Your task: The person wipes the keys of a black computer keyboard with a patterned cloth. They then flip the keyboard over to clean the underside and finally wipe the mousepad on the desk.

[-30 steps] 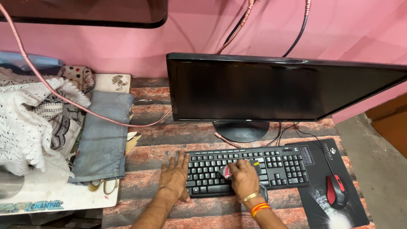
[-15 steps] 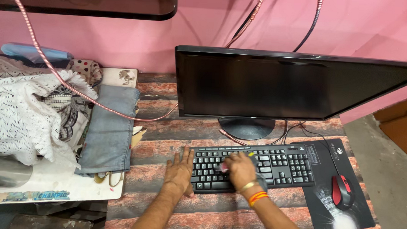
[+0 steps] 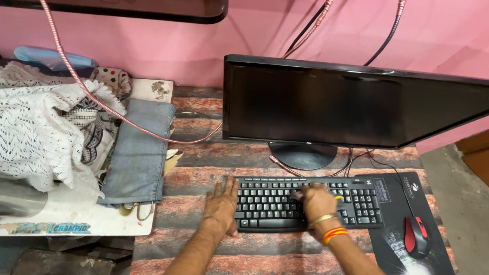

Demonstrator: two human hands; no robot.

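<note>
Lower centre: left hand (image 3: 221,203) flat, fingers spread, braces keyboard (image 3: 307,202) edge; right hand (image 3: 319,204) closed on small cloth (image 3: 298,194), pressed to keys.

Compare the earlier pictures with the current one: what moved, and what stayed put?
The right hand, holding a small cloth, slid rightward along the keyboard, from its middle toward the number pad. The left hand stayed flat at the keyboard's left end; the mouse and monitor are unmoved.

Brick-pattern desk (image 3: 200,155): carries black monitor (image 3: 354,106), black keyboard (image 3: 307,205), mouse pad (image 3: 414,230) under red-black mouse (image 3: 416,237). Adjoining white board (image 3: 68,223) at left: folded grey cloth (image 3: 138,150), white lace fabric (image 3: 31,127).
</note>
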